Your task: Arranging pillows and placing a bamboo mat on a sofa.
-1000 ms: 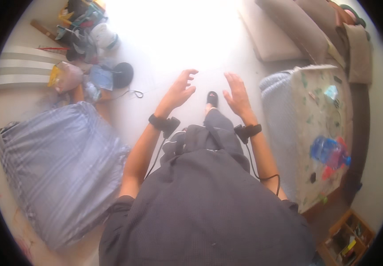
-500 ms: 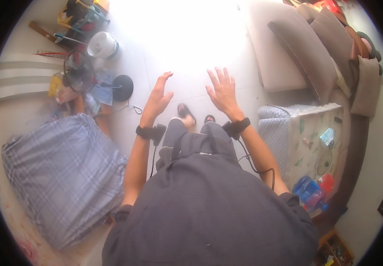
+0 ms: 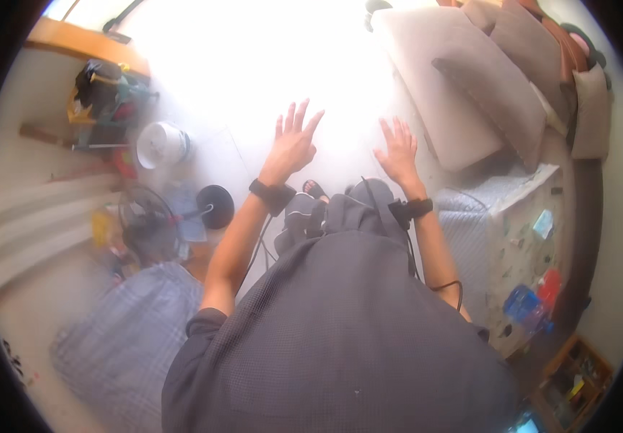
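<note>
Both arms stretch out in front of me over the pale floor. My left hand (image 3: pixel 291 146) is open, its fingers apart, and nothing is in it. Also open and bare is my right hand (image 3: pixel 399 153), fingers spread. A black band with a small box (image 3: pixel 274 196) wraps my left wrist, and a similar dark band (image 3: pixel 412 209) is on my right wrist. Thin cables run from them along my forearms. Below the hands a sandalled foot (image 3: pixel 314 190) shows. Neither hand touches anything around it.
On the left are a white bucket (image 3: pixel 160 146), a fan (image 3: pixel 147 222) with a round black base (image 3: pixel 215 206), and a plaid cloth (image 3: pixel 127 332). To the right stand a sofa with a large cushion (image 3: pixel 438 86) and a covered table (image 3: pixel 503 245) bearing a blue plastic bottle (image 3: pixel 524 307).
My view has turned and moved forward, bringing a wooden edge in at the far left. The left hand has spread its fingers and swung rightward; the right hand has shifted right.
</note>
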`<state>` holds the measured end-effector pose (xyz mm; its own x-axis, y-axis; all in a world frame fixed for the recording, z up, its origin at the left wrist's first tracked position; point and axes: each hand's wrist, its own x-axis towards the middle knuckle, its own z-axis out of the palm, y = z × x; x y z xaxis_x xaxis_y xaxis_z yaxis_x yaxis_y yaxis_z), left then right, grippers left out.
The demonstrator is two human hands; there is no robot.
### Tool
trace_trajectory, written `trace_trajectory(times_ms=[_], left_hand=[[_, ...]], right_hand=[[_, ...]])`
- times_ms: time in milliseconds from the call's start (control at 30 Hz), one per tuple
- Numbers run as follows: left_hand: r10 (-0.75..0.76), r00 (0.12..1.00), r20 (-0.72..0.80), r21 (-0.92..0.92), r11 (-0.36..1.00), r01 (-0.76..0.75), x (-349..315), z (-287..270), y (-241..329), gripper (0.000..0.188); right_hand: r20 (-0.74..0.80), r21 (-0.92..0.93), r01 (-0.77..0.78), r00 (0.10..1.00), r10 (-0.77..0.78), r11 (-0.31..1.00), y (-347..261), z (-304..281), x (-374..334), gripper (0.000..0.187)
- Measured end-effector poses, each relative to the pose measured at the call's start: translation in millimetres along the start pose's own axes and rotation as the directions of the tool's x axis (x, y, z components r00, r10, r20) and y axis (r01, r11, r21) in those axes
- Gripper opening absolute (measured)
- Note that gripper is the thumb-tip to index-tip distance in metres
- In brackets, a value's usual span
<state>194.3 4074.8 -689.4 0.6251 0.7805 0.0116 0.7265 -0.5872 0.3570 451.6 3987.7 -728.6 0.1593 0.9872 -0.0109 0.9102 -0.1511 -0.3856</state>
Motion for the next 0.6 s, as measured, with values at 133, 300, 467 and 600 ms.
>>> trace_trajectory(times_ms=[133, 300, 467, 600], left_hand=[[-0.071, 0.994, -0.084, 0.247, 0.965, 0.09, 42, -9, -39, 0.077], [-0.072, 0.997, 0.0, 0.244, 0.967, 0.07, 105, -14, -105, 0.077], [-0.129, 0.988, 0.085, 0.286, 0.953, 0.1, 173, -29, -169, 0.078], [-0.247, 0.963, 0.111, 0.186, 0.957, 0.224, 224, -43, -214, 0.075]], right_hand=[[0.048, 0.073, -0.098, 0.994, 0.095, 0.992, -15, 9, 52, 0.077], [0.073, 0.189, -0.067, 0.996, 0.054, 0.98, -19, 38, 163, 0.074], [0.128, 0.301, -0.049, 0.992, 0.01, 0.952, -29, 57, 298, 0.064], [-0.08, 0.453, 0.142, 0.99, -0.119, 0.88, -81, 44, 393, 0.053]])
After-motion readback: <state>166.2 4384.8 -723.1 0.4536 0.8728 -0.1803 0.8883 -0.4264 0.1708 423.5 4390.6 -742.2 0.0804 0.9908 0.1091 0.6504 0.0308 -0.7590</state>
